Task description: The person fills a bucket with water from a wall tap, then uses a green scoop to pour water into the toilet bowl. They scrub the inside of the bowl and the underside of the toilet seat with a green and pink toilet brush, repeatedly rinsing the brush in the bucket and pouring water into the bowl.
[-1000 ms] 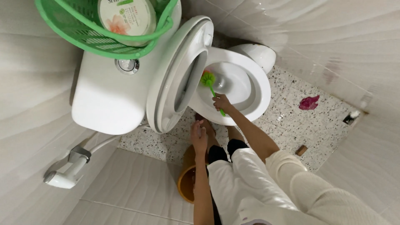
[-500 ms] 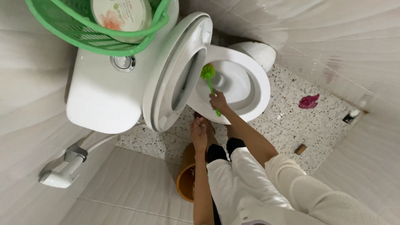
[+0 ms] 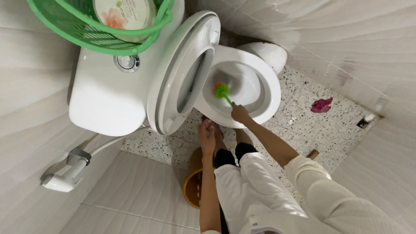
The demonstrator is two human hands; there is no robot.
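Green-bristled toilet brush (image 3: pixel 222 90) sits just above the middle of the frame, its fluffy green head with a touch of pink inside the white ceramic toilet bowl (image 3: pixel 268 93), against the bowl's inner wall on the left side. Its thin green handle slants down and to the right into the right hand (image 3: pixel 238 112), whose fingers are curled closed around the handle's end just over the bowl's near rim. The right forearm runs from there toward the lower right of the frame, ending in a pushed-up white knitted sleeve (image 3: pixel 333 195).

The left hand (image 3: pixel 206 138) hangs below the bowl, a little left of centre, near the speckled terrazzo floor (image 3: pixel 303 125); its fingers look loosely bent, and whether they hold or touch anything cannot be told. Just below it stands a round orange plastic bin (image 3: pixel 192 186), partly hidden by the left arm and the white trousers.

The white toilet seat and lid (image 3: pixel 182 73) stand raised against the white cistern (image 3: pixel 104 95), which fills the upper left of the frame and carries a round chrome flush button (image 3: pixel 127 63). On top of the cistern rests a green plastic basket (image 3: pixel 86 30) holding a round white container with a flower picture (image 3: pixel 125 15). A white hand-held bidet sprayer (image 3: pixel 60 180) hangs on the tiled wall at lower left. A crumpled magenta scrap (image 3: pixel 321 105) lies on the floor at right, well apart from the bowl.
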